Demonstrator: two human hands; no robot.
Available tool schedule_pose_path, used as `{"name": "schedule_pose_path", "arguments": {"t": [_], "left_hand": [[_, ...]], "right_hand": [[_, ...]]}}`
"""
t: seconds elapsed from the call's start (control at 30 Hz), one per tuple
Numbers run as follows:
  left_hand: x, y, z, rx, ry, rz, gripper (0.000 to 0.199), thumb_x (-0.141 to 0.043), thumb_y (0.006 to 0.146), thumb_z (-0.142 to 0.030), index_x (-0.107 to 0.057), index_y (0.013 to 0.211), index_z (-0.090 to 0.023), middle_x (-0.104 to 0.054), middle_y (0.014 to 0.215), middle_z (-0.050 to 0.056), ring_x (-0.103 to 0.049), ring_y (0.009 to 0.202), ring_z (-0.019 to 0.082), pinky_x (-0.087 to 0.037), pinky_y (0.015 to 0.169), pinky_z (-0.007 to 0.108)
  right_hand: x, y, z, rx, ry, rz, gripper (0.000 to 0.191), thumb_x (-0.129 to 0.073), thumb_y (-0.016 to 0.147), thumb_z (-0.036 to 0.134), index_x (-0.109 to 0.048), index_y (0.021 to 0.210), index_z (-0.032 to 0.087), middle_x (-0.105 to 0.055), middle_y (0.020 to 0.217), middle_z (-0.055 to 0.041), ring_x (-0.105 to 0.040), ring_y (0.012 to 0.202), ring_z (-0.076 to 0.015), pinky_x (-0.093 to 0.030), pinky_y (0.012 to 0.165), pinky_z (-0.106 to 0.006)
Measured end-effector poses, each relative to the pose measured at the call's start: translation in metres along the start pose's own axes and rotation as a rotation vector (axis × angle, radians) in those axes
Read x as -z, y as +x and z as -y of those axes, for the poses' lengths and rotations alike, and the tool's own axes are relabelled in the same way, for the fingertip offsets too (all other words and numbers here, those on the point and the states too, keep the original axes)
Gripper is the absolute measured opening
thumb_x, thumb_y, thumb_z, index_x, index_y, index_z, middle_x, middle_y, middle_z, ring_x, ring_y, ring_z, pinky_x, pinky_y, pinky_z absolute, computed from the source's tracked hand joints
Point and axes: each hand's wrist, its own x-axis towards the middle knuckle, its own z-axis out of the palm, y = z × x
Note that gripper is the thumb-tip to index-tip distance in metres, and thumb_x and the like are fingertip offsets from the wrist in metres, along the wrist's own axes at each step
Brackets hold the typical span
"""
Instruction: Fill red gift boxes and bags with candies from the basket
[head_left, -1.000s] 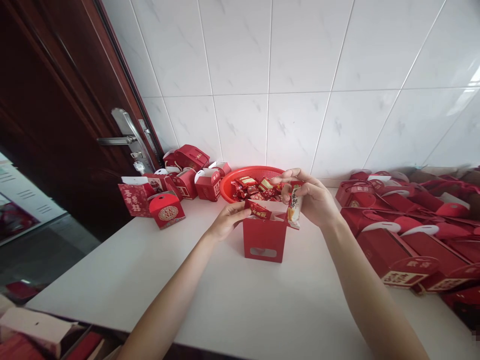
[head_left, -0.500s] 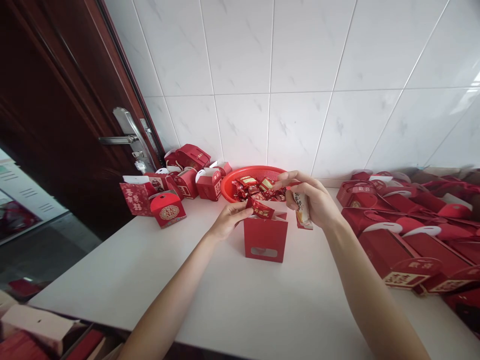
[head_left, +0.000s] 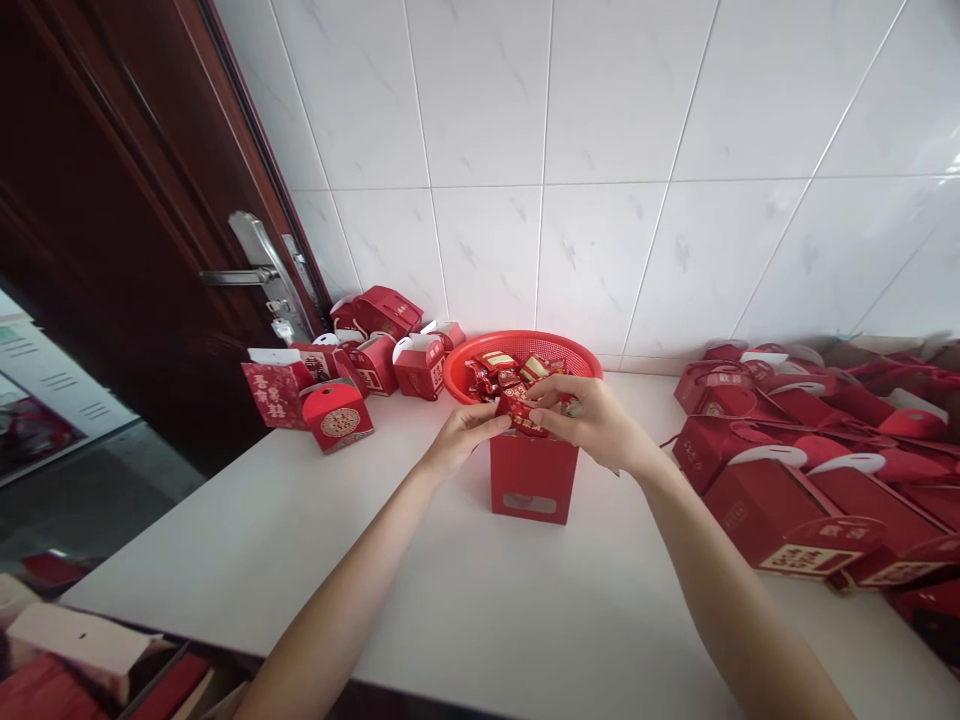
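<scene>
A red gift box [head_left: 534, 478] with a small window low on its front stands upright on the white table. Over its top, my left hand [head_left: 459, 438] pinches the left side of a shiny red packet [head_left: 519, 414]. My right hand [head_left: 589, 420] reaches in from the right, its thumb and fingers closed on the same packet's right side. Part of a pale wrapped piece shows behind my right fingers, mostly hidden. Behind the box sits a red plastic basket [head_left: 585, 358] of red and gold wrapped sweets [head_left: 508, 380].
Several red boxes [head_left: 420, 366] stand at the back left, near a dark door [head_left: 135, 200] with a metal handle. Many red boxes [head_left: 780, 510] crowd the table's right side. Further cartons [head_left: 82, 640] lie at the lower left. A tiled wall closes off the back.
My right hand has moved left from beside the box to the packet over its top and closed on it. My left hand has stayed at the packet.
</scene>
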Motion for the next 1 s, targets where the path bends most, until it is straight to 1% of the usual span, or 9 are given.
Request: {"name": "schedule_pose_path", "arguments": {"t": [0.1, 0.27, 0.43, 0.5, 0.57, 0.7, 0.77, 0.9, 1.0], "left_hand": [[-0.001, -0.001, -0.002, 0.014, 0.034, -0.027, 0.033, -0.079, 0.079, -0.043, -0.081, 0.097, -0.016, -0.079, 0.102, 0.008, -0.07, 0.106, 0.031, -0.051, 0.1, 0.044], [-0.001, -0.001, -0.004, 0.025, 0.001, -0.017, 0.036, -0.078, 0.078, -0.038, -0.08, 0.108, -0.018, -0.077, 0.112, 0.01, -0.067, 0.114, 0.033, -0.05, 0.101, 0.045], [0.002, 0.001, -0.001, 0.055, -0.009, -0.005, 0.038, -0.077, 0.077, -0.036, -0.079, 0.111, -0.018, -0.077, 0.115, 0.011, -0.065, 0.119, 0.034, -0.048, 0.104, 0.044], [0.003, 0.001, 0.001, 0.058, -0.016, -0.02, 0.037, -0.076, 0.077, -0.035, -0.079, 0.111, -0.019, -0.077, 0.115, 0.01, -0.066, 0.118, 0.033, -0.048, 0.104, 0.043], [0.004, 0.001, 0.003, 0.071, -0.032, -0.036, 0.037, -0.075, 0.077, -0.036, -0.079, 0.11, -0.019, -0.077, 0.114, 0.01, -0.067, 0.114, 0.032, -0.048, 0.102, 0.043], [0.004, 0.001, 0.007, 0.089, -0.032, -0.081, 0.034, -0.073, 0.077, -0.036, -0.08, 0.107, -0.019, -0.077, 0.113, 0.01, -0.067, 0.114, 0.031, -0.049, 0.098, 0.04], [0.004, 0.001, 0.01, 0.077, -0.044, -0.091, 0.033, -0.073, 0.078, -0.036, -0.08, 0.105, -0.02, -0.077, 0.115, 0.009, -0.065, 0.117, 0.031, -0.049, 0.098, 0.039], [0.0, 0.002, 0.012, 0.024, -0.078, -0.062, 0.034, -0.069, 0.082, -0.038, -0.079, 0.109, -0.02, -0.077, 0.114, 0.008, -0.065, 0.118, 0.03, -0.049, 0.097, 0.037], [-0.004, 0.003, 0.014, -0.011, -0.077, -0.064, 0.036, -0.069, 0.083, -0.04, -0.079, 0.11, -0.019, -0.078, 0.109, 0.008, -0.068, 0.111, 0.029, -0.05, 0.095, 0.035]], "right_hand": [[0.002, 0.001, 0.001, -0.019, -0.016, 0.013, 0.011, -0.063, 0.082, 0.022, -0.071, 0.088, 0.018, -0.068, 0.078, -0.0026, -0.064, 0.074, -0.0174, -0.046, 0.06, -0.027], [0.007, -0.001, -0.003, -0.036, -0.11, 0.027, 0.016, -0.059, 0.082, 0.018, -0.073, 0.09, 0.018, -0.071, 0.082, -0.0041, -0.063, 0.073, -0.0171, -0.047, 0.063, -0.029], [0.015, 0.002, -0.008, -0.042, -0.212, 0.09, 0.019, -0.057, 0.082, 0.015, -0.074, 0.088, 0.018, -0.074, 0.086, -0.0043, -0.064, 0.079, -0.018, -0.048, 0.07, -0.03], [0.019, 0.008, -0.005, -0.034, -0.287, 0.123, 0.02, -0.057, 0.08, 0.013, -0.075, 0.087, 0.018, -0.074, 0.086, -0.0038, -0.063, 0.078, -0.0181, -0.047, 0.069, -0.029], [0.023, 0.016, 0.001, -0.036, -0.382, 0.188, 0.022, -0.057, 0.078, 0.01, -0.077, 0.086, 0.019, -0.073, 0.082, -0.0029, -0.062, 0.075, -0.0177, -0.046, 0.067, -0.029], [0.027, 0.035, 0.016, -0.055, -0.482, 0.434, 0.027, -0.058, 0.074, 0.004, -0.078, 0.084, 0.019, -0.074, 0.083, -0.0025, -0.063, 0.075, -0.017, -0.046, 0.066, -0.028], [0.025, 0.042, 0.023, -0.064, -0.492, 0.528, 0.027, -0.058, 0.074, 0.004, -0.078, 0.083, 0.019, -0.074, 0.084, -0.003, -0.063, 0.075, -0.0172, -0.046, 0.066, -0.028], [0.013, 0.052, 0.032, -0.109, -0.495, 0.609, 0.022, -0.062, 0.073, 0.006, -0.077, 0.084, 0.017, -0.072, 0.082, -0.0039, -0.062, 0.073, -0.0172, -0.045, 0.061, -0.027], [0.002, 0.056, 0.036, -0.212, -0.553, 0.701, 0.02, -0.061, 0.07, 0.005, -0.074, 0.079, 0.017, -0.063, 0.067, -0.0008, -0.058, 0.063, -0.0161, -0.04, 0.052, -0.026]]}}
